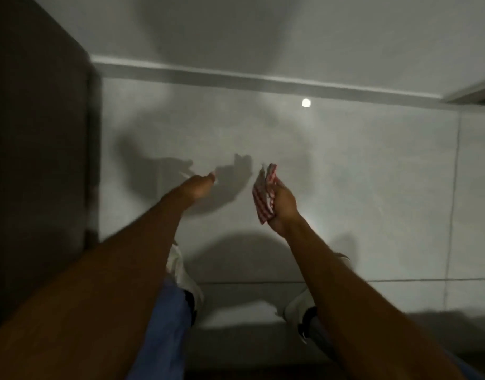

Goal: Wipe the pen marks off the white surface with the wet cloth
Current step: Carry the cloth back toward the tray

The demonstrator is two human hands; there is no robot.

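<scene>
Bare forearms [104, 270], no sleeves in view. Blue trouser leg [164, 325] on the left side, grey on the right. White shoes [181, 272] with dark ankle openings; details blurred.

Both your arms reach forward. Your right hand [283, 205] is clenched around the cloth [264, 198]. Your left hand [198, 185], left of the cloth and apart from it, looks loosely closed.

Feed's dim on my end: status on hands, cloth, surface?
Right hand gripping striped cloth, held off the white surface. Left hand out, something pale in it, unclear. Pen marks not discernible. Nothing blocking.
</scene>
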